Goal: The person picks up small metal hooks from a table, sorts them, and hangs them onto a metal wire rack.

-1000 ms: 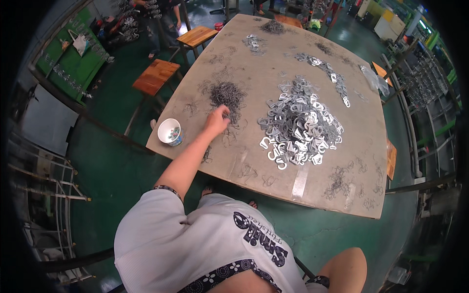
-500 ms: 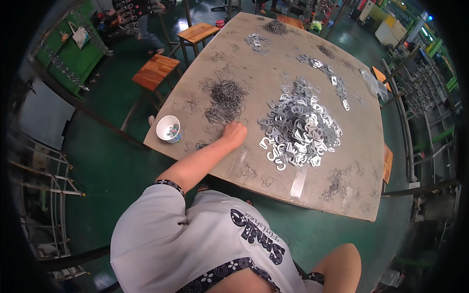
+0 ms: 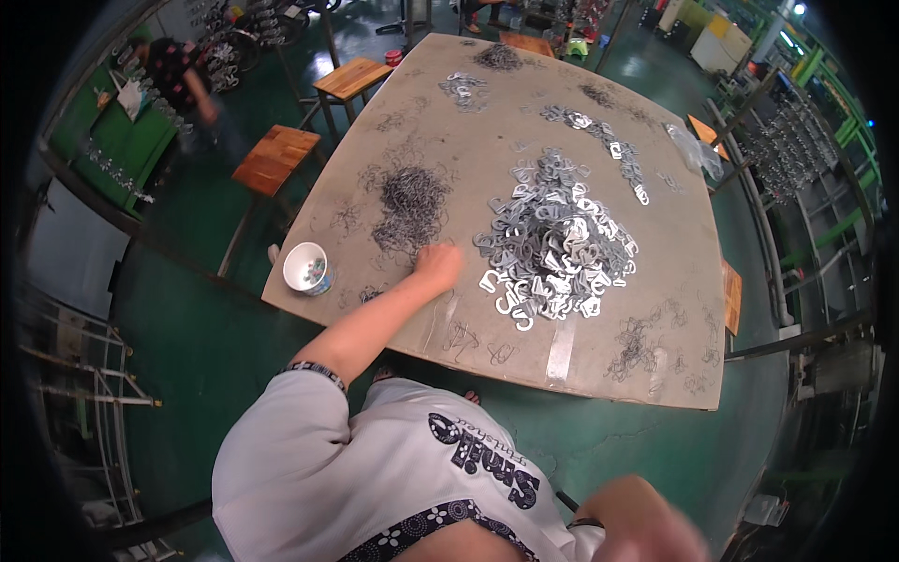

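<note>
Wires [image 3: 412, 197] toward bench [image 3: 496, 131] left edge, likely suiting our left hand [image 3: 439, 267]; we can't tell grip; right hand unseen.

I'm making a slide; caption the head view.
Left hand at the near edge of a dark wire pile, grey hook-shaped pieces heaped alongside.

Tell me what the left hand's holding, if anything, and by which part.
Can't be told: the left hand is at the near edge of the dark wire pile, fingertips hidden.
</note>
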`<state>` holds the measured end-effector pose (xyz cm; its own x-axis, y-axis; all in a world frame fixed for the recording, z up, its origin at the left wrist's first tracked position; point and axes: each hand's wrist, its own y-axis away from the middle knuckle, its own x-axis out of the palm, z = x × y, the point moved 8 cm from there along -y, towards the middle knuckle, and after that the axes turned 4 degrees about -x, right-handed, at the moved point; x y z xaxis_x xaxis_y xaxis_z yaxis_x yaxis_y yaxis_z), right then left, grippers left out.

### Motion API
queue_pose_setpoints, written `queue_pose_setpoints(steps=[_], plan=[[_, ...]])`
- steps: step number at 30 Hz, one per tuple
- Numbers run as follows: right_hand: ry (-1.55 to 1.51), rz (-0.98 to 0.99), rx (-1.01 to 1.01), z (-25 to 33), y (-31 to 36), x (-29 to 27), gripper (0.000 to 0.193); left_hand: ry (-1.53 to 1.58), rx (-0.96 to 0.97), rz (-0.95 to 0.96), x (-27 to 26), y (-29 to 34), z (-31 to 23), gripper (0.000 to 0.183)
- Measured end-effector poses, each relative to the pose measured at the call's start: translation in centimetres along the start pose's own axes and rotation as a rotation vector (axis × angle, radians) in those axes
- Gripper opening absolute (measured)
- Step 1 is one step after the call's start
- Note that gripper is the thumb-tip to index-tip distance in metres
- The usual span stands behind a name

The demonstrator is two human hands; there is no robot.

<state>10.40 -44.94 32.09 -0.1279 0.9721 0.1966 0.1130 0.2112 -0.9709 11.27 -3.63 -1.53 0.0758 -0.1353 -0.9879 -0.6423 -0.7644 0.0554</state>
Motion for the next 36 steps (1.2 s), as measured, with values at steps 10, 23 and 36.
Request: queue_pose_setpoints(steps=[10, 23, 36], plan=[[0.177, 1.085, 1.099, -11.2, 40.6, 10.1, 0.029, 0.993, -0.042, 0.306, 1.4, 6.2, -0.8, 0.011], [-0.303, 0.702, 1.771, -8.7, 41.1, 11.8, 0.012, 1.301, 0.053, 0.171, 0.5, 7.8, -2.6, 0.012], [-0.447, 0.549, 1.733, -6.7, 39.0, 12.8, 0.009, 1.23, 0.064, 0.184, 0.1, 6.5, -4.2, 0.01]])
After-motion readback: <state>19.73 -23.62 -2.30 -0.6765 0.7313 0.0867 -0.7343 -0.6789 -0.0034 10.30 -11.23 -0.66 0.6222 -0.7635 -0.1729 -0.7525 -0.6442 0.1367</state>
